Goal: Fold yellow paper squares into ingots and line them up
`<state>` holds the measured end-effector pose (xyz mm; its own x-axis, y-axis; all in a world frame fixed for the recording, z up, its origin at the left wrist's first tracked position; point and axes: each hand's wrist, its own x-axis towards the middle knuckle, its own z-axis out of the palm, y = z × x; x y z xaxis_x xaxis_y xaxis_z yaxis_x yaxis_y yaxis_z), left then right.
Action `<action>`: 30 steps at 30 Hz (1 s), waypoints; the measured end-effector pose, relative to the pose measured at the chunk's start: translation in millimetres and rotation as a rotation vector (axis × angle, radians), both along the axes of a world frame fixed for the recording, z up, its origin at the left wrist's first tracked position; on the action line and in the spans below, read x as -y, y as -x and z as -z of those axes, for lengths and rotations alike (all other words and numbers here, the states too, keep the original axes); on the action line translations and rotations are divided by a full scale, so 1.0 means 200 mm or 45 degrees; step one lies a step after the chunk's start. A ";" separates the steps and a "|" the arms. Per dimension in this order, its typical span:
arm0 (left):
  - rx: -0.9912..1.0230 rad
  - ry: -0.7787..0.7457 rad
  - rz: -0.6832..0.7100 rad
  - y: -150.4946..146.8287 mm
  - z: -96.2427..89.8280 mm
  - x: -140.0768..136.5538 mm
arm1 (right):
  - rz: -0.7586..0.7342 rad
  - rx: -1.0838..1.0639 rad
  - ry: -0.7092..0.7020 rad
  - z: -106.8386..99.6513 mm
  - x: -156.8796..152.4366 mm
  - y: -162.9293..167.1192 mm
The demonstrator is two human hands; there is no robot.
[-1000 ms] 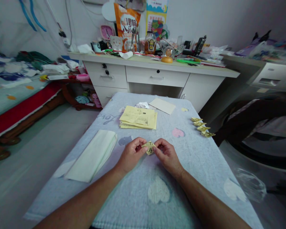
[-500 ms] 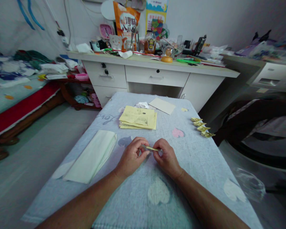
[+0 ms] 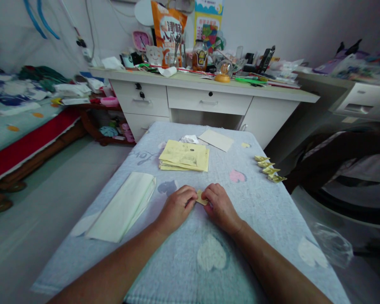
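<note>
Between my hands, low over the cloth-covered table, is a small folded piece of yellow paper (image 3: 202,198). My left hand (image 3: 179,205) has its fingers closed on the left end of the paper. On the right end, my right hand (image 3: 221,207) grips with thumb and fingers pressed together; the fingertips hide part of the folds. Beyond my hands lies a stack of yellow printed paper sheets (image 3: 184,155). Several small folded yellow paper boats (image 3: 270,169) stand in a row along the table's right edge.
A folded pale green cloth or sheet (image 3: 123,209) lies at the left of the table (image 3: 164,270). A grey-white card (image 3: 216,139) and crumpled white tissue (image 3: 189,139) rest at the back. Beyond stands a cluttered white desk (image 3: 209,103); a washing machine (image 3: 364,105) is at right.
The folded paper has gone from edge-on to showing a flat face, a little lower. Both my hands have turned over it, fingers now more from above.
</note>
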<state>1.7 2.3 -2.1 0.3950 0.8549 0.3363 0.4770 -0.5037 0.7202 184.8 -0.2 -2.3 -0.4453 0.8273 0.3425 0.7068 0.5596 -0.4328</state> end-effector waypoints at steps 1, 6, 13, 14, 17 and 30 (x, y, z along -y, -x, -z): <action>-0.042 -0.005 0.012 0.01 0.01 0.00 | -0.029 -0.023 0.056 0.00 0.00 0.00; -0.278 -0.069 0.070 0.05 0.00 -0.01 | -0.112 -0.036 0.230 -0.03 0.02 -0.04; -0.298 -0.064 0.108 0.05 -0.02 0.00 | -0.108 -0.047 0.242 -0.02 0.01 -0.06; -0.294 -0.064 0.119 0.05 -0.02 0.00 | -0.110 -0.049 0.248 -0.02 0.01 -0.06; -0.293 -0.077 0.130 0.05 -0.01 -0.01 | -0.111 -0.053 0.268 -0.03 0.01 -0.06; -0.341 -0.124 0.163 0.05 0.01 -0.02 | -0.032 -0.114 0.264 -0.02 -0.01 -0.05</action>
